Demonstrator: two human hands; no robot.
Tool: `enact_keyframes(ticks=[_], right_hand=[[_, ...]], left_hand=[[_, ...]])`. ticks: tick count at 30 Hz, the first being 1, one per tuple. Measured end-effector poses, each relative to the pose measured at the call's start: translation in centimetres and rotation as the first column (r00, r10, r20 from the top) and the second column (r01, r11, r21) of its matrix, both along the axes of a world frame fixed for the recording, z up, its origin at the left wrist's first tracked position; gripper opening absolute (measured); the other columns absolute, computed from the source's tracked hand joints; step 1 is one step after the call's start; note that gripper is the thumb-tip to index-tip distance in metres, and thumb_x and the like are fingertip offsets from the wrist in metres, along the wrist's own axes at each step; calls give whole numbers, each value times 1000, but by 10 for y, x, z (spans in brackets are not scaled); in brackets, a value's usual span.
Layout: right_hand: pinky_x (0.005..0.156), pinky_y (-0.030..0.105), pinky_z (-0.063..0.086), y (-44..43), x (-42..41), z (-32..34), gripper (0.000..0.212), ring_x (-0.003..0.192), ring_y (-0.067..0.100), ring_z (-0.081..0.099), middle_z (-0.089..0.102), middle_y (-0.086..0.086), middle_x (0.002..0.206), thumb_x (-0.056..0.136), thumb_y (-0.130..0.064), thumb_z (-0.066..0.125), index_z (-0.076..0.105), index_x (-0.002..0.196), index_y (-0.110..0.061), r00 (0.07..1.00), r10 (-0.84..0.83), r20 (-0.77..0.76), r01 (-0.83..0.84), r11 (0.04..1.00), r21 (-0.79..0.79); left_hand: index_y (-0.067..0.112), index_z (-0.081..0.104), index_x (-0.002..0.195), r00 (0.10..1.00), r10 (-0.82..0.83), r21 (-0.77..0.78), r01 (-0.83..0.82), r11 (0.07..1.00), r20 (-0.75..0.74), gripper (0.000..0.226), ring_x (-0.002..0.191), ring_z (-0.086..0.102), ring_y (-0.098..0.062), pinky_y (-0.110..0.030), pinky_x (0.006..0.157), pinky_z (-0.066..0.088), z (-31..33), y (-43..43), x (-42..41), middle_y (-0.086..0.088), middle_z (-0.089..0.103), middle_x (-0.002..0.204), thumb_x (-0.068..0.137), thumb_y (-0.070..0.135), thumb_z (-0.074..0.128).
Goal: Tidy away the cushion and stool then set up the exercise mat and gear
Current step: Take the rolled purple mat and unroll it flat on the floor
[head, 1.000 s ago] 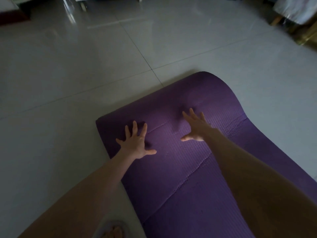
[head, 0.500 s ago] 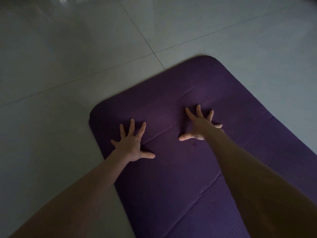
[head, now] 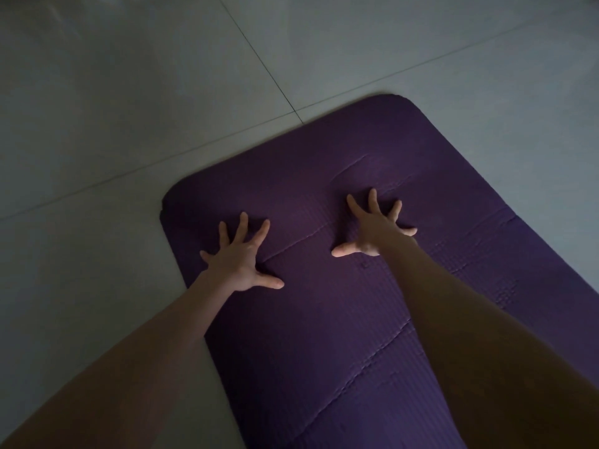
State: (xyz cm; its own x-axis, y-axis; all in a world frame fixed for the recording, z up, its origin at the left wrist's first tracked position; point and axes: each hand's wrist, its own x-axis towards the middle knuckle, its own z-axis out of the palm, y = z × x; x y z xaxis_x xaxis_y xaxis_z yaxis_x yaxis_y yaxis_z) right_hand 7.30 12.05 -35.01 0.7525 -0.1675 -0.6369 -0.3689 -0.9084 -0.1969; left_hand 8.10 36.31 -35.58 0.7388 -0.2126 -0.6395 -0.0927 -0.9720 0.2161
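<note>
In the head view, my left hand (head: pixel 241 262) and right hand (head: pixel 372 231) both lie flat on the dark purple ribbed foam exercise mat (head: pixel 324 345). The fingers (head: pixel 243 223) are straight and spread wide, pressing down and gripping nothing. The mat lies unrolled on the glossy grey tiled floor (head: pixel 129 108). Its rounded far end sits just beyond my fingertips, and a raised crease runs between my two thumbs. I judge that I am flattening this end. If I lean forward as I press, the mat could skid on the smooth tile. If I lift off too soon, the end beyond my fingertips may curl up, and the crease could set as a ridge.
</note>
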Motion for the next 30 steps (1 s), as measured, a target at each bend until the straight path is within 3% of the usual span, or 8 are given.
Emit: enact_keyframes(ticks=[17,23,30], right_hand=[[101,78,5,4,31,-8,118,140,42,-24,-28,-7,156,64,-63,73,-9,147,-46,997,-42,62,42,999,-2],[106,72,-1,-14,-35,-17,109,144,35,-20,-21,-6,158,68,-72,62,-3,149,-42,980,-83,179,84,996,-1],[108,71,3,-56,-165,-7,117,143,37,-21,-26,-5,157,62,-75,64,-8,149,-42,982,-165,94,170,985,-42]], left_hand=[[47,-7,145,999,-5,-40,7,999,52,121,141,-24,-34,-75,102,7,-7,4,42,7,-28,154,59,58,78],[42,-1,148,996,-6,-78,13,997,91,108,141,-21,-37,-73,105,4,-4,-1,21,1,-22,157,67,62,69],[44,-2,147,958,-269,-73,277,958,95,106,141,-23,-35,-72,105,3,1,-68,-67,-1,-25,156,68,65,67]])
